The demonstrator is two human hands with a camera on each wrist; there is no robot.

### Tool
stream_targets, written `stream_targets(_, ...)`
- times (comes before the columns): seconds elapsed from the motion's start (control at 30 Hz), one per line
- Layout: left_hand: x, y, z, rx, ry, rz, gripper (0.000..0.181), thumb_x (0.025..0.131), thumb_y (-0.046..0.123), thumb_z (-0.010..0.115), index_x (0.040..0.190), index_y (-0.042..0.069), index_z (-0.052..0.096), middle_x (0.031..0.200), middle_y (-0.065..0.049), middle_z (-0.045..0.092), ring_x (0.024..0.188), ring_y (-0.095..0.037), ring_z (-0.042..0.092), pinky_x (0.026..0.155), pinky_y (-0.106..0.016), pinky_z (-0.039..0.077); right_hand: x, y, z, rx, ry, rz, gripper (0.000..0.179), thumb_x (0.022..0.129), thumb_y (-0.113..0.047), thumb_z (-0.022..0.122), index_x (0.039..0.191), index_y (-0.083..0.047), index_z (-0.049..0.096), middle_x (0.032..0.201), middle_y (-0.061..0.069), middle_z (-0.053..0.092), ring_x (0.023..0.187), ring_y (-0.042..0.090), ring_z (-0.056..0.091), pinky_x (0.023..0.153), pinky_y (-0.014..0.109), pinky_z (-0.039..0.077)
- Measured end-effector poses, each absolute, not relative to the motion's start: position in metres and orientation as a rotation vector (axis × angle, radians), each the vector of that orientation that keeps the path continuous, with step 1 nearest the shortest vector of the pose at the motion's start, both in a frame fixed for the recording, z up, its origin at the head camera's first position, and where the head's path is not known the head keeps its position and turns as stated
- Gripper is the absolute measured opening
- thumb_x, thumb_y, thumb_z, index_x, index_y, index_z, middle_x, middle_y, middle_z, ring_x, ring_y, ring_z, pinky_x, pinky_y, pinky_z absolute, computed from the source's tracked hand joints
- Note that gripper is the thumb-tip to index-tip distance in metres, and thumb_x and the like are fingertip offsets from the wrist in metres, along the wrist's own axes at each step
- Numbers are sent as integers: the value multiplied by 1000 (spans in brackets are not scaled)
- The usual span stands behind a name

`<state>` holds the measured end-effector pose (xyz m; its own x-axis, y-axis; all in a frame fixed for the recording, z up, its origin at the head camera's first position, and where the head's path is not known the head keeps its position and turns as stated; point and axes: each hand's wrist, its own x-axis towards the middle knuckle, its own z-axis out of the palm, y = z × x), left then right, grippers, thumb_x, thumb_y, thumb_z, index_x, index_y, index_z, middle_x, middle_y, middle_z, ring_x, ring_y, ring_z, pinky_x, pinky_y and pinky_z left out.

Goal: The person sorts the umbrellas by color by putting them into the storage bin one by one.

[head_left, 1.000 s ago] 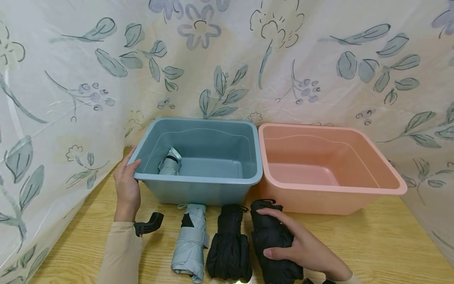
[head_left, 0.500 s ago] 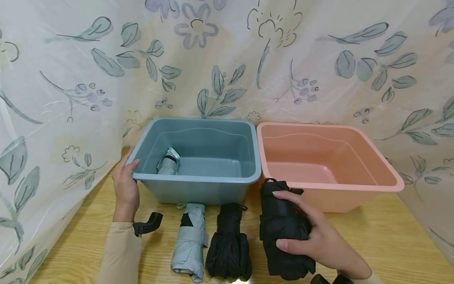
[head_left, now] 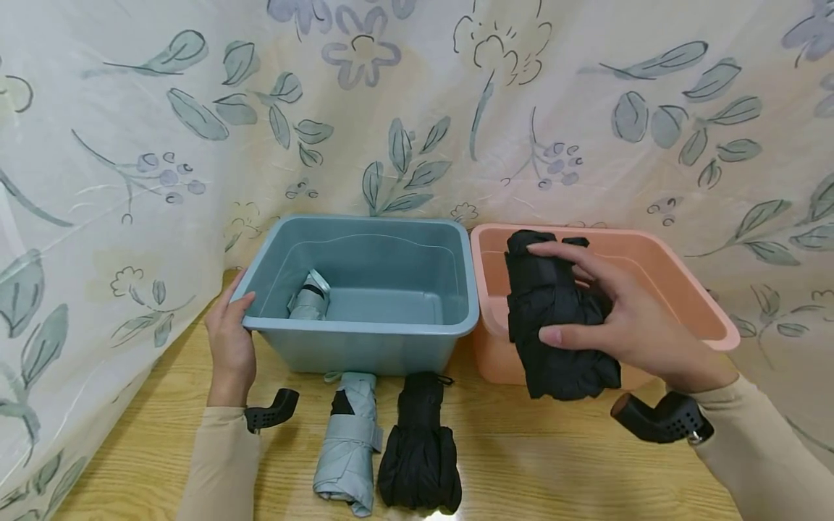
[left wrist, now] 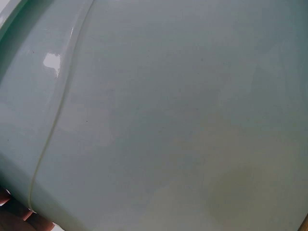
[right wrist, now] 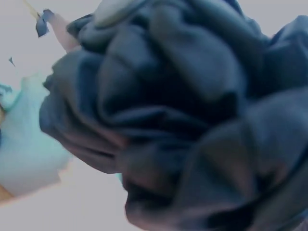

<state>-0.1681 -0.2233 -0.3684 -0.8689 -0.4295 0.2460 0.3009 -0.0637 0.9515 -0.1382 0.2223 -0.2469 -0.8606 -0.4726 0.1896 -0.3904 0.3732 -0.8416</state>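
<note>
My right hand grips a folded black umbrella above the front of the pink plastic bin. In the right wrist view the bunched black fabric covers most of the picture. My left hand holds the left rim of the blue plastic bin, thumb over the edge. The bin's smooth wall fills the left wrist view, with a few fingers at the lower left corner. A folded light blue umbrella lies inside the blue bin, at its left end.
A second light blue umbrella and another black umbrella lie side by side on the wooden table, in front of the blue bin. The two bins stand side by side against a floral sheet.
My right hand has lifted the black umbrella off the table and carried it up and forward over the pink bin. The left hand stays on the blue bin's rim.
</note>
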Motion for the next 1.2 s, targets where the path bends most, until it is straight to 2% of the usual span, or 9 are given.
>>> stream_targets(0.1,-167,-224,-369,127,-1734,-1980,50,104,9,37,154,6,43,159,-12,40,144,-28,37,120,-44,24,-157,227,-233,-641,2638,-1402,78,89,-17,80,152,-41,41,134,15,55,102,34,67,69,45,61)
stream_targets(0.2,-167,-225,-369,121,-1739,-1980,50,104,8,36,154,6,44,159,-11,40,144,-28,37,120,-45,24,-177,230,-225,-540,2614,-1402,74,90,-23,80,150,-46,42,136,13,52,101,35,68,71,47,60)
stream_targets(0.37,-167,-226,-368,128,-1746,-1978,50,104,9,36,154,7,44,159,-10,41,144,-27,37,120,-45,24,-217,231,-227,-506,2370,-1580,72,95,-12,72,154,-37,39,137,23,41,103,39,66,76,53,59)
stream_targets(0.63,-168,-227,-369,123,-1735,-1991,49,104,8,37,153,6,45,159,-10,40,144,-28,37,120,-45,25,-266,232,-253,-400,2335,-1469,73,93,-18,76,153,-34,39,139,24,39,113,39,58,86,44,57)
stream_targets(1.0,-170,-222,-368,118,-1752,-1962,50,104,9,37,153,7,45,158,-9,42,144,-28,37,120,-48,24,-292,234,-285,-388,2289,-1349,81,88,-25,82,154,-30,36,147,20,34,122,37,56,90,44,55)
stream_targets(1.2,-170,-220,-369,121,-1742,-1958,50,104,8,36,153,6,45,158,-10,42,144,-28,37,120,-46,24,-300,230,-296,-454,2338,-1238,83,85,-28,85,154,-28,39,151,15,34,135,37,42,94,43,53)
